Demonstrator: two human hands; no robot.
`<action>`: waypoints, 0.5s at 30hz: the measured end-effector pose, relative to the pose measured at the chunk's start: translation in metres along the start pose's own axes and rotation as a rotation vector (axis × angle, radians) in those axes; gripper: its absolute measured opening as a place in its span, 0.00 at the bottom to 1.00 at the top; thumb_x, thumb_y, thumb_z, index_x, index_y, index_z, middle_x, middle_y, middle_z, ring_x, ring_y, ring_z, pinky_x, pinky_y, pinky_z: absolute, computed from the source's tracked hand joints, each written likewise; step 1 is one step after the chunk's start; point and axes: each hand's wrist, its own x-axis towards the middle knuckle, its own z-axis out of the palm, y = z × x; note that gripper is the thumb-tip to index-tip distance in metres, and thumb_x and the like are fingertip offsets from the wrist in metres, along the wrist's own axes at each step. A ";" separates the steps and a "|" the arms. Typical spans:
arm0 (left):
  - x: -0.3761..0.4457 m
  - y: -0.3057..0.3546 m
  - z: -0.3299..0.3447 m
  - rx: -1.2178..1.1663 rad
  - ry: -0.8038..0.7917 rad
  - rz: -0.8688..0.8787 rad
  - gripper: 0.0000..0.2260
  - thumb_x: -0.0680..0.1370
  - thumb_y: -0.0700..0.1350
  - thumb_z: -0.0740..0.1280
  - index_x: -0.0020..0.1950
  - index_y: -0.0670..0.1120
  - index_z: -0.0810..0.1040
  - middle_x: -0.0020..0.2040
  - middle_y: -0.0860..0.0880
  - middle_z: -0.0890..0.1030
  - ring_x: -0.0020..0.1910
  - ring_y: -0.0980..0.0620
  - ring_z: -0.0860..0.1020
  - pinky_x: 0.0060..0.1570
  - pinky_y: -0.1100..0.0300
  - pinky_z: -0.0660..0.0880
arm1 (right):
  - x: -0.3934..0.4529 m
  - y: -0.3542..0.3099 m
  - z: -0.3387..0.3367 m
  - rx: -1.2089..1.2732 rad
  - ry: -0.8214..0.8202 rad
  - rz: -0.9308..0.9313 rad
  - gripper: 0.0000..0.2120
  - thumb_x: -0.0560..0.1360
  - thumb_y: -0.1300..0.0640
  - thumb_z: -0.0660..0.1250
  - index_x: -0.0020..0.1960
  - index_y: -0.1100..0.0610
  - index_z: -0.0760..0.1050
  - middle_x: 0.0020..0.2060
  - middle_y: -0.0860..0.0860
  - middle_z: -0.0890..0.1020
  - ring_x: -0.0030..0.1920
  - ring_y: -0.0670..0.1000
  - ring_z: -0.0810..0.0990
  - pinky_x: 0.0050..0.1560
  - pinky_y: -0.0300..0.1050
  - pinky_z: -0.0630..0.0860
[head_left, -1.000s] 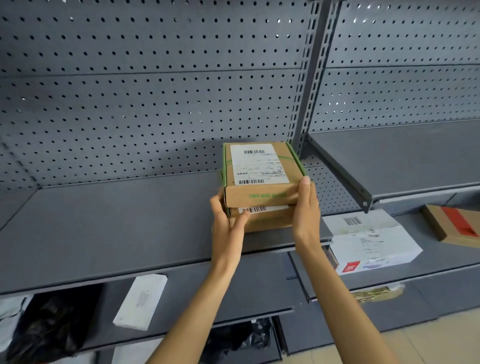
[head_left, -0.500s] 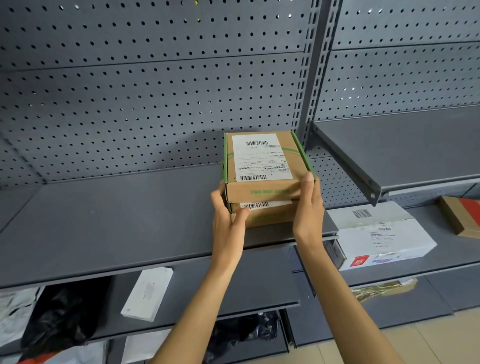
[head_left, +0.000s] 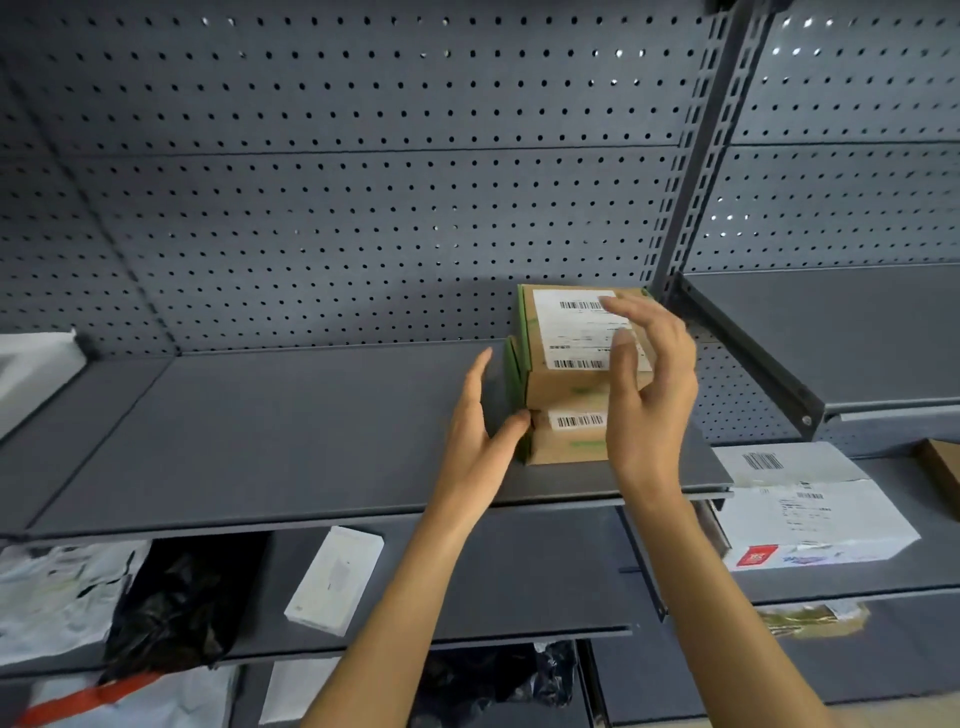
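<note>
Two brown cardboard boxes with green edges and white barcode labels stand stacked on the grey metal shelf (head_left: 291, 441), at its right end near the upright post. The upper box (head_left: 563, 332) sits a little further back than the lower box (head_left: 569, 439). My left hand (head_left: 480, 441) is beside the lower box's left front corner, fingers straight, thumb tip touching the corner. My right hand (head_left: 649, 384) hovers in front of the stack with fingers spread and loosely bent, holding nothing and covering part of both boxes.
A pegboard back wall rises behind the shelf. A higher grey shelf (head_left: 841, 338) juts out to the right. Below right lies a white parcel (head_left: 810, 514). On the lower shelf are a small white box (head_left: 335, 579), a black bag (head_left: 176, 597) and white mailers (head_left: 57, 587).
The two boxes were gripped between both hands above the shelf's front; now they stand further back on the shelf and both hands have let go and opened.
</note>
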 end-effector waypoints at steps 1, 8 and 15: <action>-0.002 0.001 -0.010 0.015 0.037 0.029 0.28 0.77 0.46 0.64 0.77 0.58 0.63 0.72 0.64 0.66 0.73 0.62 0.64 0.76 0.54 0.62 | -0.002 -0.011 0.009 0.021 -0.040 -0.016 0.13 0.83 0.66 0.59 0.61 0.58 0.80 0.60 0.49 0.82 0.65 0.52 0.77 0.68 0.53 0.71; -0.032 0.008 -0.117 0.150 0.267 0.174 0.17 0.76 0.31 0.67 0.54 0.53 0.81 0.52 0.55 0.83 0.53 0.60 0.80 0.59 0.60 0.77 | -0.037 -0.087 0.093 0.191 -0.377 0.083 0.13 0.85 0.64 0.58 0.57 0.58 0.81 0.49 0.46 0.85 0.53 0.44 0.83 0.52 0.35 0.75; -0.081 0.009 -0.269 0.176 0.443 0.104 0.15 0.76 0.32 0.69 0.43 0.54 0.82 0.40 0.57 0.83 0.39 0.61 0.79 0.46 0.65 0.77 | -0.099 -0.189 0.202 0.232 -0.617 0.084 0.11 0.84 0.57 0.60 0.53 0.50 0.81 0.43 0.42 0.86 0.45 0.54 0.84 0.50 0.50 0.79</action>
